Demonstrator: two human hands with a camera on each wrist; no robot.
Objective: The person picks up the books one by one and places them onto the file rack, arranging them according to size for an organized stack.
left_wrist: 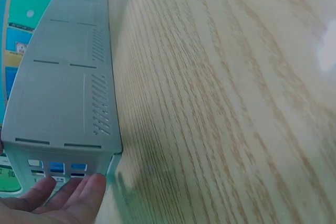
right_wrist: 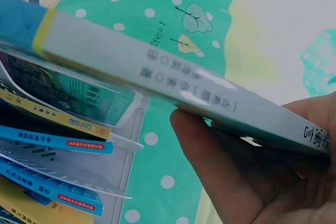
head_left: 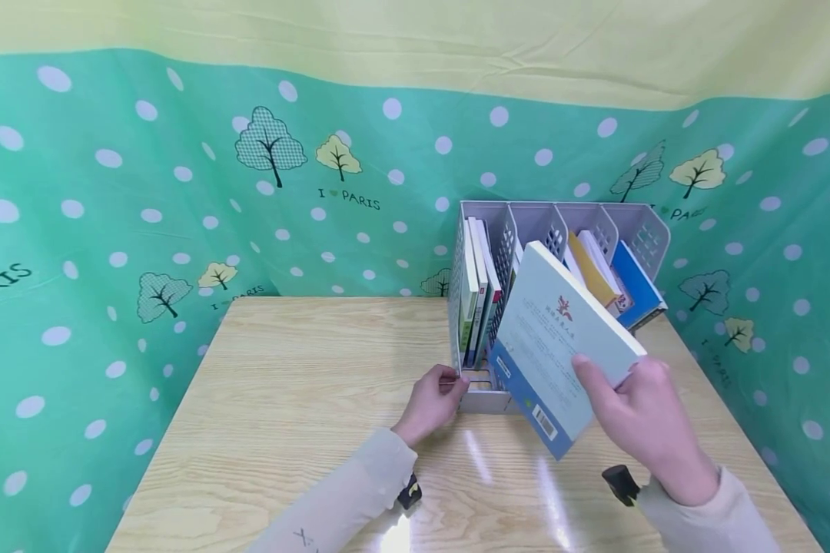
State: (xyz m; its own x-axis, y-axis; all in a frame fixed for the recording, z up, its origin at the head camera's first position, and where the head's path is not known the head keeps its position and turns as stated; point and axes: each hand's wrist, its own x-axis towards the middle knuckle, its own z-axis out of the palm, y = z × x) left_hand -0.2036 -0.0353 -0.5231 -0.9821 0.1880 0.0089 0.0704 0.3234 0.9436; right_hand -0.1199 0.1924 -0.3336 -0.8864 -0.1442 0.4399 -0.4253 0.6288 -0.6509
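My right hand (head_left: pixel 653 418) holds a pale blue-and-white book (head_left: pixel 560 346) by its upper right corner. The thumb lies on the back cover and the fingers are behind it; the right wrist view shows the spine (right_wrist: pixel 142 59). The book is tilted in front of a grey file organizer (head_left: pixel 486 402), overlapping its middle compartments. At the organizer's lower front left corner, my left hand (head_left: pixel 432 403) grips the side wall. In the left wrist view, its fingertips (left_wrist: pixel 94 184) touch the slotted side panel and the thumb is mostly out of frame.
Several thin books (head_left: pixel 480 292) stand in the organizer's leftmost compartment. Further right are a yellow book (head_left: pixel 591 269) and a blue book (head_left: pixel 636 284), leaning. The organizer stands on a wooden table (head_left: pixel 304 384), with a green dotted curtain (head_left: pixel 346 230) behind and at both sides.
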